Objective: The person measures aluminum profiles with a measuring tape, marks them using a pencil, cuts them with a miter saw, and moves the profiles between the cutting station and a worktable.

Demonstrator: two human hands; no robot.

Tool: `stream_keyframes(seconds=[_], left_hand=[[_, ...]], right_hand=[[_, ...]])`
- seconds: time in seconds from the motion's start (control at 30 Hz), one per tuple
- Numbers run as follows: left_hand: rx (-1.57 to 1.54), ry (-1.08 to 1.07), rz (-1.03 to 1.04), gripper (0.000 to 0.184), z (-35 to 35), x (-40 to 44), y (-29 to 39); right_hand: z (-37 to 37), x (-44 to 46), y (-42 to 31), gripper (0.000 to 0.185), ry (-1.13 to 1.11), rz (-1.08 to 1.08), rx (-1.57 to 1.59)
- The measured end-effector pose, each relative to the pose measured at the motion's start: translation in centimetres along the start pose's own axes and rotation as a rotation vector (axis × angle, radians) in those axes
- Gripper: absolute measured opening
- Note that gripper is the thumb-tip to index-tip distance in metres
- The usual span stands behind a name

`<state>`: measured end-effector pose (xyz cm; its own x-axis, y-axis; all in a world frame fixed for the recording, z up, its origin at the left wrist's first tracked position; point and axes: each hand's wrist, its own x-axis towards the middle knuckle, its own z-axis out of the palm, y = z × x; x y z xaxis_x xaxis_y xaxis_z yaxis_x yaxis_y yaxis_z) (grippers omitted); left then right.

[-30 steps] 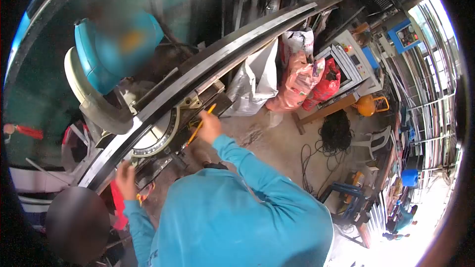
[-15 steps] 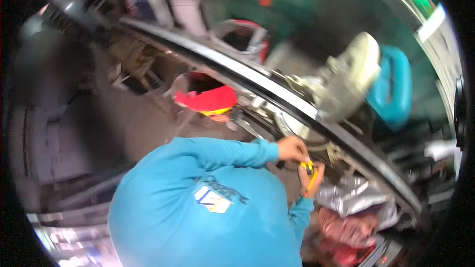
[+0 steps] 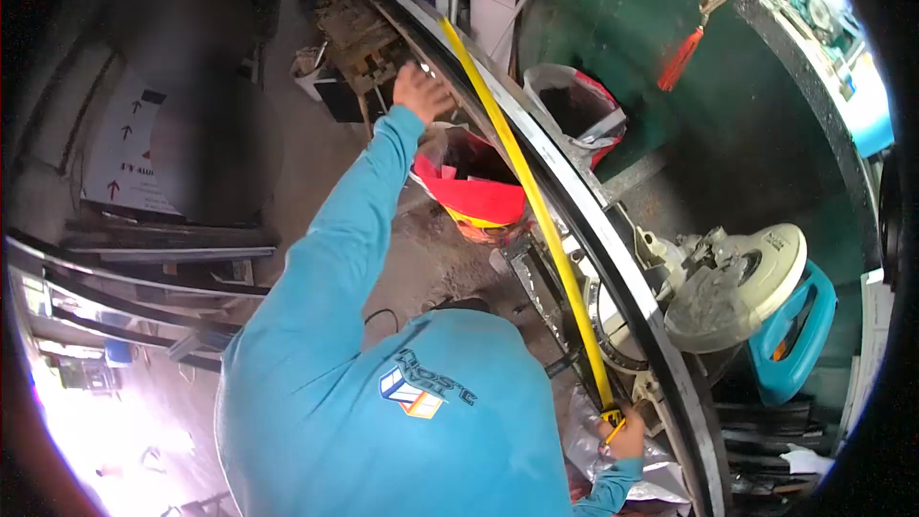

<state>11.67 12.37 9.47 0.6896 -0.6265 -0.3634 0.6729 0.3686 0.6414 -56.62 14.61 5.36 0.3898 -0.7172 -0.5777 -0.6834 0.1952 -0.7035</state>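
Observation:
My left hand (image 3: 423, 93) reaches far out to the upper left, its fingers spread and holding nothing, beside the edge of a long black-and-silver metal profile (image 3: 572, 193). A yellow tape measure blade (image 3: 522, 168) is drawn out along this profile, its far end near the profile's upper end. At the lower right, my right hand (image 3: 627, 436) is closed around the tape measure case (image 3: 612, 415). A thin yellow stick like a pencil (image 3: 616, 431) is also in that hand. Part of the case is hidden by the fingers.
Under the profile stands a cut-off saw with a cream guard (image 3: 775, 258) and a teal handle (image 3: 795, 330). A red bag-like container (image 3: 479, 199) and another bin (image 3: 577, 105) flank the profile. Metal lengths (image 3: 182, 254) lie at left. A red tassel (image 3: 682, 59) hangs upper right.
My hands were together at the tape measure. The left hand has moved far to the upper left, the right hand lower. The blade is now drawn out along the profile. The view has shifted.

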Motion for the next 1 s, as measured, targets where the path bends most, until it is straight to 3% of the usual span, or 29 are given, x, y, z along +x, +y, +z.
stream_keyframes(seconds=[0.07,0.13,0.2,0.27,0.3,0.33,0.5,0.57,0.6,0.63,0.67,0.7,0.77,0.83,0.87,0.9,0.93,1.0], left_hand=[[0.407,0.089,-0.153,0.045,-2.2,-1.6,-4.4],[0.712,0.006,-0.415,0.051,-3.2,-7.0,-11.4],[0.845,-0.385,-0.558,0.064,-3.3,-14.2,-17.2],[1.139,-0.781,-0.258,0.055,-4.5,-16.8,-21.9],[0.919,-0.483,-0.526,0.049,-2.1,-19.5,-21.6],[0.915,-0.471,-0.52,0.049,-2.2,-19.0,-22.3],[0.837,-0.273,-0.284,0.033,-3.2,-13.4,-20.8],[0.82,-0.136,-0.177,0.031,-4.0,-8.7,-18.3],[1.038,-0.19,0.096,0.034,-6.2,-3.8,-17.0],[1.184,-0.152,0.212,0.037,-6.0,-1.4,-13.7],[1.331,-0.095,0.325,0.041,-5.7,0.8,-10.3],[1.136,0.129,0.338,0.037,-7.4,5.5,-8.4],[0.803,0.243,0.216,0.029,-10.0,12.3,-4.2],[1.042,0.323,0.438,0.03,-11.3,16.1,-2.5],[1.033,0.322,0.443,0.03,-10.3,15.5,-1.8],[0.983,0.298,0.329,0.03,-8.7,13.6,-1.3],[0.935,0.27,0.214,0.03,-7.9,12.4,-1.2],[0.94,0.2,0.239,0.031,-9.2,13.6,-2.8]], right_hand=[[0.3,1.7,-0.2,0.044,-0.016,-0.078,-0.051],[0.8,2.9,-1.9,0.045,-0.052,-0.322,-0.255],[2.4,3.0,-6.8,0.047,-0.054,-0.275,-0.235],[3.7,3.6,-9.8,0.049,-0.056,-0.233,-0.219],[4.1,4.0,-10.8,0.051,-0.103,-0.251,-0.16],[4.5,4.2,-11.3,0.054,-0.148,-0.269,-0.097],[4.9,6.4,-9.7,0.063,-0.089,-0.366,-0.213],[4.1,6.2,-8.8,0.068,-0.177,-0.247,-0.095],[3.7,6.9,-5.0,0.071,-0.126,-0.266,-0.065],[2.7,4.5,-9.0,0.07,-0.127,-0.154,-0.246],[1.5,4.5,-9.0,0.063,-0.12,-0.215,-0.62],[0.6,4.5,-6.7,0.062,-0.136,-0.096,-0.472],[-0.3,5.1,-5.1,0.061,-0.173,-0.263,-0.478],[0.8,5.1,-7.6,0.06,-0.149,-0.265,-0.583],[1.8,5.9,-8.2,0.062,-0.163,-0.225,-0.434],[2.8,6.5,-8.8,0.064,-0.177,-0.18,-0.284],[4.0,6.6,-11.0,0.062,-0.134,-0.237,-0.383],[6.0,7.5,-14.5,0.059,-0.087,-0.29,-0.483]])
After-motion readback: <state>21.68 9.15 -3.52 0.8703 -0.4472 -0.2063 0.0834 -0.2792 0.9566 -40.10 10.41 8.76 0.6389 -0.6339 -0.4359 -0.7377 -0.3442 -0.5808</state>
